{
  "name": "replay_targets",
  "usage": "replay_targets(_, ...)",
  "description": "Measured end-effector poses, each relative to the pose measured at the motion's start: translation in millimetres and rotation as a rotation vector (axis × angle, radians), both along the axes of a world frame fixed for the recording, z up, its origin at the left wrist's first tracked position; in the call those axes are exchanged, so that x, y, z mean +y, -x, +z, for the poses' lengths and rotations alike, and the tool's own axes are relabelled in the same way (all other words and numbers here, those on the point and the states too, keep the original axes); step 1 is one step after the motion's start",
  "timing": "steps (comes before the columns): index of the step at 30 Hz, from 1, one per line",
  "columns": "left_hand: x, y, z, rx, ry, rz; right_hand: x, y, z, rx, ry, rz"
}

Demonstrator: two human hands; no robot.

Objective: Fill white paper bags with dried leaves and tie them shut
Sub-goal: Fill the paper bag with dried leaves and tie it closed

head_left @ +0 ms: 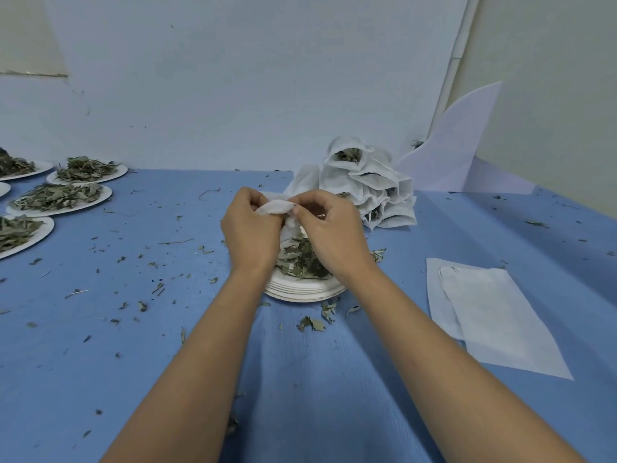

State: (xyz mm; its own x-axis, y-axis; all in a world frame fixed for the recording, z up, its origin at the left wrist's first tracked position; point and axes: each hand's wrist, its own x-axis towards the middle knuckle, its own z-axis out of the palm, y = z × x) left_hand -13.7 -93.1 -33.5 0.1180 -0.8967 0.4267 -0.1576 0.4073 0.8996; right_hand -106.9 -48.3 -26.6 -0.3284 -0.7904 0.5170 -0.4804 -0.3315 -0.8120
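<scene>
Since the bag (pixel 277 207) is held right over the plate (pixel 300 294) of leaves (pixel 300 259), spills should just land back on it. Both the left hand (pixel 250 228) and right hand (pixel 330 235) pinch its top edge, probably spreading it to fill. Behind sit the done bags (pixel 367 185), with flat spares (pixel 494 312) on the right, handy.

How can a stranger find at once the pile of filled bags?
On the blue table, look at the far edge by the wall. The bag pile there is heaped and bulging, leaves showing, unlike the flat bags nearer on the right.
</scene>
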Motion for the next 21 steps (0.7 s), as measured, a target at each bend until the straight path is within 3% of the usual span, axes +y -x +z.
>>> replay_targets(4, -4, -1, 2, 0.041, -0.095, -0.163, -3, 6, -3, -0.007, 0.008, -0.131)
replay_targets(8, -7, -4, 7, 0.120, -0.184, -0.233, -3, 11, -3, -0.117, -0.039, -0.114)
replay_targets(11, -7, -5, 8, 0.102, -0.162, -0.241, -4, 13, -4, 0.013, -0.069, -0.134)
replay_targets(15, -6, -6, 5, -0.099, -0.034, -0.109, -6, 21, -7, 0.077, -0.087, -0.189)
replay_targets(19, -9, -10, 2, -0.139, 0.085, 0.087, 0, 34, 2, 0.036, -0.152, -0.181)
replay_targets(21, -11, -11, 2, -0.096, 0.089, 0.135, 3, 41, 7, 0.212, -0.236, -0.192)
